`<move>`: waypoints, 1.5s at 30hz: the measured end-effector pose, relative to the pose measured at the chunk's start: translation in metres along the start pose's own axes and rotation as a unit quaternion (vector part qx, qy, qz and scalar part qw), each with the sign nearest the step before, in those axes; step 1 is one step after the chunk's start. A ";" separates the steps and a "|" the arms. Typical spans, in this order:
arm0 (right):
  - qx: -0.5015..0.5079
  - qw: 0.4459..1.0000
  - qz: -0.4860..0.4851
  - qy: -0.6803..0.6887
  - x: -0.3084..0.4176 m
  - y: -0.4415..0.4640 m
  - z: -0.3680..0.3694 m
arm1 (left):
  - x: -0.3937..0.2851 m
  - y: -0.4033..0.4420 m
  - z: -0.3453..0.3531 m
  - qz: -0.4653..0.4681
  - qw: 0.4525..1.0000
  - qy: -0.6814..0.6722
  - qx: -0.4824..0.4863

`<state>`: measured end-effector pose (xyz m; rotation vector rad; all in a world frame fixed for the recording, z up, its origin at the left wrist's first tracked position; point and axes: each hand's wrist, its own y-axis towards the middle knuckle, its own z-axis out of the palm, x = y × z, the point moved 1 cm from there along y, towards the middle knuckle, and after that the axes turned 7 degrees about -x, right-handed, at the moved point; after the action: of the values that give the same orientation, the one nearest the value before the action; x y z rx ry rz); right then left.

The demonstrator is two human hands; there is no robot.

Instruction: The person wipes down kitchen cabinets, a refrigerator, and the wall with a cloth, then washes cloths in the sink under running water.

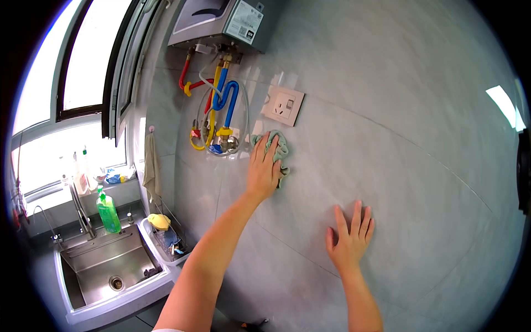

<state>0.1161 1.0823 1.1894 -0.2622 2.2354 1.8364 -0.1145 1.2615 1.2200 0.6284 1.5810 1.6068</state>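
In the head view I count two hands: the left hand [263, 169] presses one cloth [281, 148], partly hidden beneath it, to the wall [398, 160]; the right hand [351, 238] lies spread wide there too. Above the left: one socket [284, 105], one cut-off heater [218, 27].

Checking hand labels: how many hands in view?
2: left hand over the green cloth, right hand spread on the grey wall; no others visible.

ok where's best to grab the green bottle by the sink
Probably around the body of the green bottle, below its narrow pump top, coming from the sink side: it stands behind the basin, and the wall hampers the far side.
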 end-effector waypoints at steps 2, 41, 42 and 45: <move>-0.001 1.000 -0.005 -0.002 0.000 -0.003 0.000 | 0.008 -0.006 0.005 -0.018 0.999 -0.018 -0.042; 0.007 0.937 0.348 0.021 -0.263 -0.288 -0.268 | -0.385 -0.270 0.097 -0.131 0.987 0.057 0.075; 0.018 0.937 0.347 0.030 -0.260 -0.291 -0.270 | -0.406 -0.304 0.112 -0.198 0.963 0.040 0.176; 0.028 0.940 0.335 0.053 -0.255 -0.289 -0.264 | -0.479 -0.322 0.102 0.118 0.807 -0.111 0.568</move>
<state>0.4245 0.7638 1.0419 0.4906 2.6640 2.0821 0.3013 0.9126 0.9978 1.6037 2.2424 0.4997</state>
